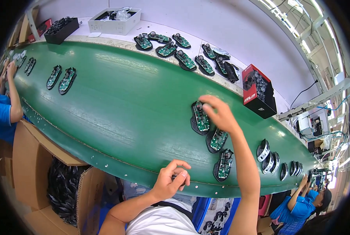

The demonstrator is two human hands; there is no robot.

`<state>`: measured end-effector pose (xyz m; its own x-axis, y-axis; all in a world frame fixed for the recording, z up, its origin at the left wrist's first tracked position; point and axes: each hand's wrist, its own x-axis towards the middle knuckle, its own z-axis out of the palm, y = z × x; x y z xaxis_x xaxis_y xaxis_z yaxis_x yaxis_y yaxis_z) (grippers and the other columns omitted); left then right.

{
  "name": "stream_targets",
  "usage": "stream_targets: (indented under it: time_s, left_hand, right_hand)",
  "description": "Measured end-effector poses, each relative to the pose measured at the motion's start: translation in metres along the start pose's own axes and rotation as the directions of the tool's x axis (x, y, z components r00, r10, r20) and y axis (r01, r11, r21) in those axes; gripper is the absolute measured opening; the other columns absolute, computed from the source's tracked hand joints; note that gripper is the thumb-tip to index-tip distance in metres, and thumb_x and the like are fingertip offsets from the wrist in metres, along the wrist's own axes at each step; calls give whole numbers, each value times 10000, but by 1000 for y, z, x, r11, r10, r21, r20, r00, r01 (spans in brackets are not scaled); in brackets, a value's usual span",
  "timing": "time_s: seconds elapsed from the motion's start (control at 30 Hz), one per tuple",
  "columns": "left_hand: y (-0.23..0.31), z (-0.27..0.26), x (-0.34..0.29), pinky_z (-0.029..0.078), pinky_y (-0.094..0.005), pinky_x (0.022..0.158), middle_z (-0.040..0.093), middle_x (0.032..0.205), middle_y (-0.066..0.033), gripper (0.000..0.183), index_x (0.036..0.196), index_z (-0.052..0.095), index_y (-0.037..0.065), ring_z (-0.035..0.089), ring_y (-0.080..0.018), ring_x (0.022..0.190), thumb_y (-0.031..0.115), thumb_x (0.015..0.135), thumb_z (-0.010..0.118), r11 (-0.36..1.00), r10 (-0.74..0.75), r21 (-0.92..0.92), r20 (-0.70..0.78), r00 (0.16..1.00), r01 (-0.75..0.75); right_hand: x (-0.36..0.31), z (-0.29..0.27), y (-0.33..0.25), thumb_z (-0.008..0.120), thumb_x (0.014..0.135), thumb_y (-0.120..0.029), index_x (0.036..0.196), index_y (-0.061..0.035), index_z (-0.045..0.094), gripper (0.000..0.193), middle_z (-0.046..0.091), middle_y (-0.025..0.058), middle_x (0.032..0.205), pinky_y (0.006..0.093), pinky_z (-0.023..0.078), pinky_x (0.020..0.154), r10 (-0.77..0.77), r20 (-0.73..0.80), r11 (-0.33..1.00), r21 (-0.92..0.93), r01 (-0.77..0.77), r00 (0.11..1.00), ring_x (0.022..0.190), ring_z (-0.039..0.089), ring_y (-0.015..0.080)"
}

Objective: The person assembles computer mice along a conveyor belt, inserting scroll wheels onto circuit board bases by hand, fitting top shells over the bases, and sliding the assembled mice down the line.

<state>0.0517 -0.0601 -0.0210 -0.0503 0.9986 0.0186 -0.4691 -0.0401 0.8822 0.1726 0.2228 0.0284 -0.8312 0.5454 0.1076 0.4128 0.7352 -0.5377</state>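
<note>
My right hand point(221, 113) reaches over the green belt, its thumb and curved fingertips at the front end of a mouse base with a green circuit board point(201, 119). Whatever lies between those fingertips is too small to make out. Closer to me, a second mouse base point(217, 140) and a third mouse base point(223, 166) lie in a row with it. My left hand point(171, 179) is held above the belt's near edge, fingers curled around something small and dark, mostly hidden by them.
Several mouse bases point(184, 60) lie on the far ledge, beside a red and black box of small dark parts point(259, 84). Silver-black mouse parts point(268, 156) sit rightward. A carton of black shells point(63, 192) stands near left. Co-workers in blue point(298, 205) sit at both ends.
</note>
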Motion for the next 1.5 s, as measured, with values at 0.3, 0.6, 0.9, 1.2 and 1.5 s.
stream_targets:
  time_s: [0.3, 0.6, 0.9, 1.2, 1.5]
  left_hand:
    - [-19, 16, 0, 436, -236, 483, 642, 714, -101, 169, 1119, 508, 0, 526, -95, 522, 130, 1010, 515, 1000, -8, -12, -93, 996, 6]
    - [-23, 26, 3, 425, -233, 464, 645, 677, -120, 141, 1059, 503, -8, 520, -97, 482, 114, 990, 515, 998, 11, 60, -37, 999, -9]
    - [-20, 20, 0, 422, -234, 474, 645, 699, -117, 143, 1079, 507, -5, 513, -98, 492, 115, 1000, 511, 997, 7, 80, -63, 998, -2]
    - [-19, 19, 3, 431, -234, 486, 651, 713, -107, 140, 1097, 515, -10, 527, -91, 517, 92, 1002, 512, 994, 13, 109, -23, 1000, -10]
    - [-17, 19, 1, 441, -231, 502, 662, 732, -103, 154, 1104, 528, -10, 537, -77, 547, 103, 1000, 522, 998, 2, 67, -10, 1000, -1]
  right_hand:
    - [-105, -42, 19, 637, 896, -127, 1342, -79, 551, 457, 517, 180, 1399, 454, 398, 1091, 35, -438, 953, -255, -161, 898, 1286, 489, 379]
    - [-393, -119, 161, 716, 846, -224, 1205, -58, 661, 399, 640, 200, 1204, 427, 461, 1015, 383, -853, 553, -95, -827, 354, 1160, 593, 374]
    - [-374, -92, 141, 655, 953, -256, 1305, -26, 594, 424, 636, 203, 1221, 401, 460, 981, 334, -930, 615, 91, -783, 155, 1124, 604, 335]
    - [-226, 36, -78, 647, 906, -166, 1350, 19, 486, 507, 546, 266, 1295, 464, 464, 986, 411, -709, 826, 23, -564, 573, 1165, 567, 447]
    - [-205, 63, -76, 668, 884, -166, 1375, -53, 532, 522, 472, 224, 1347, 505, 407, 981, 437, -693, 680, -163, -715, 574, 1153, 473, 426]
